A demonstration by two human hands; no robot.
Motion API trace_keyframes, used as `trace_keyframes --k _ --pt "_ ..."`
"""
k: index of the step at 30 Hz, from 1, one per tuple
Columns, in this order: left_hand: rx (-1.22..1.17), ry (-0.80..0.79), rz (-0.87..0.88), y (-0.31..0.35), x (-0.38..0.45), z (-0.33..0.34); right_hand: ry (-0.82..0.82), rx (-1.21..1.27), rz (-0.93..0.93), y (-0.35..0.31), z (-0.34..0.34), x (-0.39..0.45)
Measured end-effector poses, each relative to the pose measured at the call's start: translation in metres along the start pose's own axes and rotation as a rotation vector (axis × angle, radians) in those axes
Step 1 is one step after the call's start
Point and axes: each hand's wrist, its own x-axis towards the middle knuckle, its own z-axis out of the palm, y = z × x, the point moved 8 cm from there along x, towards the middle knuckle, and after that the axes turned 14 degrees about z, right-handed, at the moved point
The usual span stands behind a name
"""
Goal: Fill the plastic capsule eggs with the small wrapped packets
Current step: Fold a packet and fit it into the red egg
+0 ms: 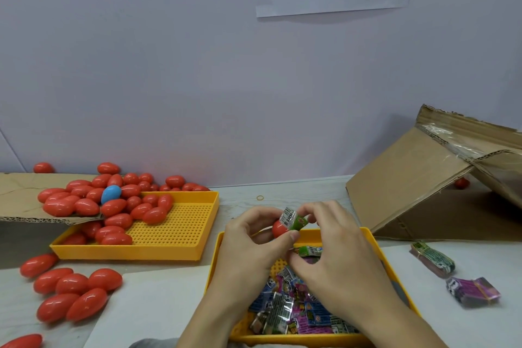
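My left hand (pixel 254 243) grips a red capsule egg half (pixel 279 229) above the near yellow tray (pixel 370 237). My right hand (pixel 336 237) pinches a green wrapped packet (pixel 293 219) and holds it at the egg's opening. A second green packet (pixel 309 251) sticks out under my right hand's fingers. Several wrapped packets (pixel 285 311) in blue, green and purple lie piled in the near tray, partly hidden by my arms.
A second yellow tray (pixel 180 234) at the left holds several red eggs and one blue egg (pixel 111 194). More red eggs (pixel 70 291) lie loose at the near left. Two banded packet bundles (pixel 433 258) (pixel 473 291) lie at the right, before an open cardboard box (pixel 440 178).
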Motion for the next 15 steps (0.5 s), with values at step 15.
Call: trace_keyframes --k 15 --pt "-0.027 -0.038 -0.005 -0.0004 -0.0002 0.0043 0.078 -0.085 0.011 -0.0049 -0.0039 -0.0004"
